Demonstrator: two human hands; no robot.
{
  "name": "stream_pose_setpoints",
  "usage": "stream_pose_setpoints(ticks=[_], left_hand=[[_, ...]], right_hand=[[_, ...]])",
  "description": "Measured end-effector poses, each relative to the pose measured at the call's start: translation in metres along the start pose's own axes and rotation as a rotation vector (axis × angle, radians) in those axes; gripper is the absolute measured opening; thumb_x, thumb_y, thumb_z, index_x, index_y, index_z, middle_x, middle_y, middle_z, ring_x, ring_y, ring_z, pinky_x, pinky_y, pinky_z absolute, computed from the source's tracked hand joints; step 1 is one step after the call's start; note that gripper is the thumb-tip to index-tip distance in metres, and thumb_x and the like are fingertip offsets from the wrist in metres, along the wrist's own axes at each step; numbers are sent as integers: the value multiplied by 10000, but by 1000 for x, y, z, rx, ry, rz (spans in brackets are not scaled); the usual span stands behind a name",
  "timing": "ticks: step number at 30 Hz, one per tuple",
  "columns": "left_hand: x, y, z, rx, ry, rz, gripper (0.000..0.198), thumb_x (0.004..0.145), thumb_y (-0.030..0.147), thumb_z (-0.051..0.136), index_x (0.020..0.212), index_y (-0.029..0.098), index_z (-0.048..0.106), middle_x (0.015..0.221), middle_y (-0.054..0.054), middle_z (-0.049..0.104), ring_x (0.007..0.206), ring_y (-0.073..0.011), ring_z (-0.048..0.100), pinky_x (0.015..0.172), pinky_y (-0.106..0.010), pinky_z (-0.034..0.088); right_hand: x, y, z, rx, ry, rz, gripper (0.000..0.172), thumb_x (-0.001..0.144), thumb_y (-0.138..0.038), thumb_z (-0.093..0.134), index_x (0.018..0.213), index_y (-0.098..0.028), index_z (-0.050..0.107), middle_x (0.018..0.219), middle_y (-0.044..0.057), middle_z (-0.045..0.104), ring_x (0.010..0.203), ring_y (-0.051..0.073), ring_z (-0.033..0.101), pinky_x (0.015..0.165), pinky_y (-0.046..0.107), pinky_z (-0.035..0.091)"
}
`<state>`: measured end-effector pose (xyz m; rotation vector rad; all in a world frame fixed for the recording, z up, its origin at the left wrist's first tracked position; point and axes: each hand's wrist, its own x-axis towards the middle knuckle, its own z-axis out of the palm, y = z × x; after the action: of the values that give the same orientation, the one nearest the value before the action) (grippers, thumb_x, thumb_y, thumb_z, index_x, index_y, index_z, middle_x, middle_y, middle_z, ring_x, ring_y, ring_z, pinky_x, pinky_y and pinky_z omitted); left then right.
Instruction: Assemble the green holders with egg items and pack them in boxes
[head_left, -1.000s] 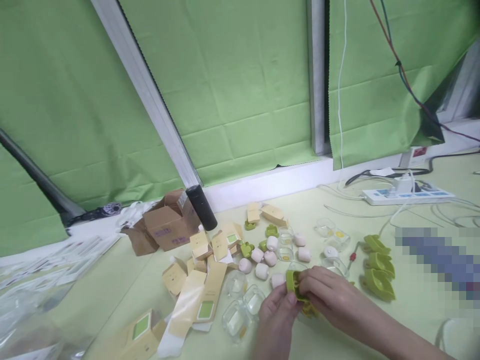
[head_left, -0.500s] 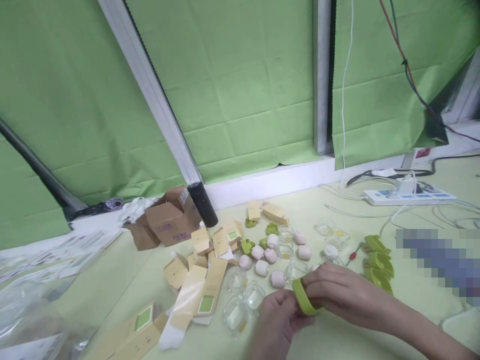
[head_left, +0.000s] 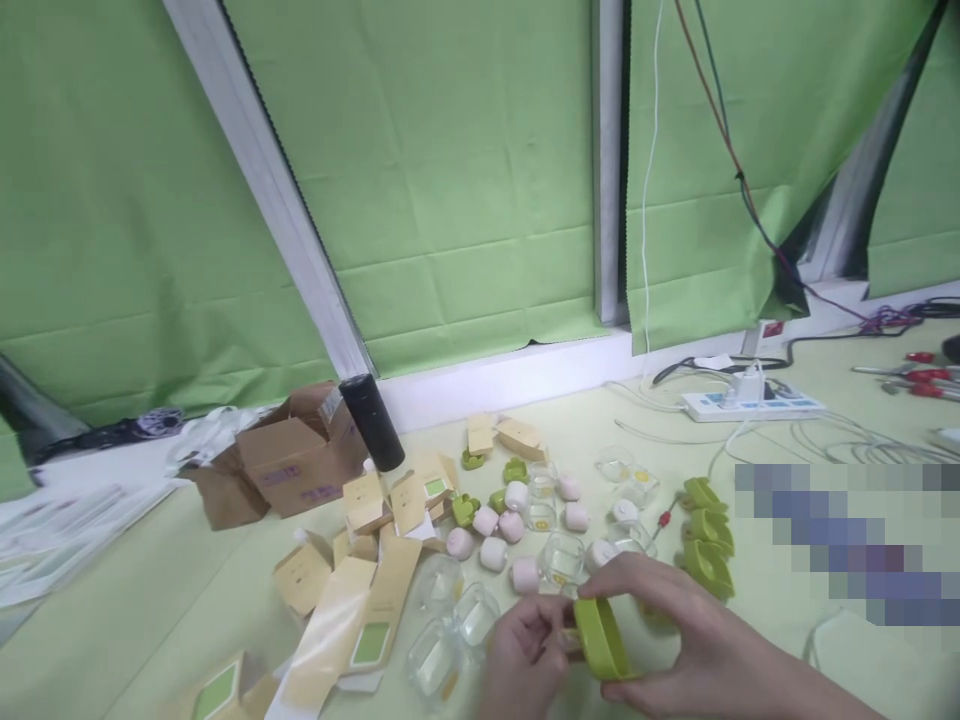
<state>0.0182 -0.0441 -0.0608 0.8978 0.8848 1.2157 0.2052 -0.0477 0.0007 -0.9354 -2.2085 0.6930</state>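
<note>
A green plastic case (head_left: 602, 640), cup-shaped with a rounded rim, is held on its side between both hands at the lower middle. My right hand (head_left: 679, 630) spans it, fingers over the top edge and thumb at the bottom. On the other side, my left hand (head_left: 525, 650) has curled fingers pinching at the case; a small pale bit shows there, too hidden to name. Just left lie clear plastic cases (head_left: 435, 655). Beyond the hands, several pale pink rounded pieces (head_left: 493, 553) are scattered. A row of green cases (head_left: 707, 568) stands right of my right hand.
Opened yellow cartons (head_left: 386, 600) lie to the left. A brown cardboard box (head_left: 281, 465) and a black bottle (head_left: 373, 422) stand near the wall. A power strip (head_left: 757, 403) with trailing cables sits at the back right. Part of the right side is pixelated.
The view has swung right. My right hand has opened wider around the green case, now gripping it by top and bottom, and the case has turned to show more of its side.
</note>
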Motion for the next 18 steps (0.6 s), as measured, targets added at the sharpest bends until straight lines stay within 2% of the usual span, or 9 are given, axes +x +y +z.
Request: stream_pose_setpoints(ticks=[3, 5, 7, 9, 10, 12, 14, 16, 18], left_hand=[[0, 6, 0, -68, -15, 33, 393, 550, 467, 821, 701, 163, 624, 750, -66, 689, 698, -179, 611, 672, -302, 474], [0, 10, 0, -102, 6, 64, 396, 546, 440, 826, 757, 172, 623, 775, -69, 697, 727, -191, 620, 678, -308, 468], [0, 12, -1, -87, 25, 97, 348, 569, 392, 812, 751, 174, 611, 730, -57, 690, 700, -184, 612, 653, -297, 453], [-1, 11, -1, -57, 43, 137, 270, 605, 322, 777, 730, 176, 589, 676, -43, 680, 652, -166, 594, 624, -283, 434], [-1, 9, -1, -47, 50, 156, 234, 617, 284, 754, 723, 178, 574, 655, -36, 676, 629, -157, 583, 612, -277, 424], [-2, 7, 1, -30, 58, 176, 184, 620, 203, 699, 714, 185, 542, 615, -21, 664, 591, -141, 564, 601, -270, 411], [-3, 5, 3, 2, 68, 168, 170, 604, 131, 633, 710, 191, 514, 583, -4, 648, 563, -127, 547, 603, -267, 404], [-4, 4, 5, 41, 79, 142, 170, 592, 91, 569, 712, 190, 501, 573, 7, 634, 550, -115, 538, 614, -265, 403], [-4, 3, 6, 64, 86, 122, 172, 587, 80, 533, 712, 190, 493, 571, 12, 624, 546, -107, 528, 617, -261, 405]], right_hand=[[8, 32, -30, -86, 122, 101, 440, 777, -323, 637, 1195, -250, 520, 1190, 74, 603, 1085, 242, 574, 920, 366, 482], [20, 67, -60, -284, 261, 257, 434, 821, -407, 553, 1209, -222, 495, 1206, 105, 592, 1074, 257, 575, 903, 387, 489], [32, 104, -89, -473, 308, 394, 481, 750, -437, 574, 1146, -170, 520, 1152, 158, 615, 1059, 330, 572, 897, 464, 469], [37, 135, -107, -523, 298, 456, 415, 659, -378, 601, 994, -135, 585, 1015, 214, 656, 972, 417, 591, 817, 552, 465], [37, 146, -112, -523, 272, 475, 342, 621, -347, 603, 902, -151, 607, 919, 201, 682, 891, 416, 621, 756, 538, 487], [34, 158, -114, -499, 204, 486, 203, 590, -311, 590, 756, -198, 617, 766, 148, 705, 737, 365, 663, 664, 472, 516], [35, 159, -110, -479, 157, 473, 161, 599, -308, 579, 716, -210, 630, 760, 162, 713, 704, 353, 675, 639, 449, 520], [47, 149, -100, -467, 129, 426, 242, 641, -327, 565, 811, -188, 665, 920, 224, 703, 829, 383, 666, 715, 479, 509], [71, 129, -82, -440, 83, 332, 341, 715, -363, 532, 968, -177, 665, 1111, 221, 651, 999, 373, 619, 851, 490, 469]])
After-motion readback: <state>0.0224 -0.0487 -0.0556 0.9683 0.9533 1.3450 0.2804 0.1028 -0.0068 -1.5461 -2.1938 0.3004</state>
